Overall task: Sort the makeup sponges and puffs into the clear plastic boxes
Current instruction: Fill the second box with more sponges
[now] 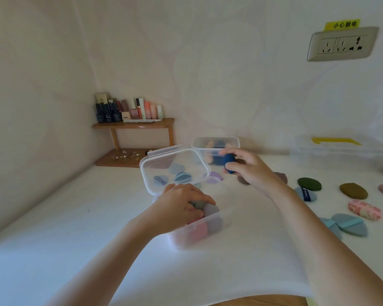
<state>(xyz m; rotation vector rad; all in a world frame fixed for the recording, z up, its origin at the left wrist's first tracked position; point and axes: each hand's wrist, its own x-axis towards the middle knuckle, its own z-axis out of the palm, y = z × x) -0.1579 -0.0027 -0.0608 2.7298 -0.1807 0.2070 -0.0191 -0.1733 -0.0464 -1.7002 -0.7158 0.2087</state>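
Observation:
My right hand [251,171] pinches a dark blue egg-shaped sponge [228,162] above the table, just in front of the far clear box [217,145], which holds orange and blue sponges. My left hand [181,205] reaches into the near clear box [208,230], its fingers curled over grey and pink sponges [210,212]. A clear lid [174,171] stands tilted behind the left hand, with blue puffs visible through it. Loose puffs lie at the right: green [309,183], olive [353,190], pink patterned [364,209] and light blue [349,224].
A wooden corner shelf [134,125] with cosmetic bottles stands at the back left, small jewellery on its base. A large clear container [338,146] with a yellow clip sits at the back right under a wall socket [341,44]. Purple puffs [215,176] lie mid-table.

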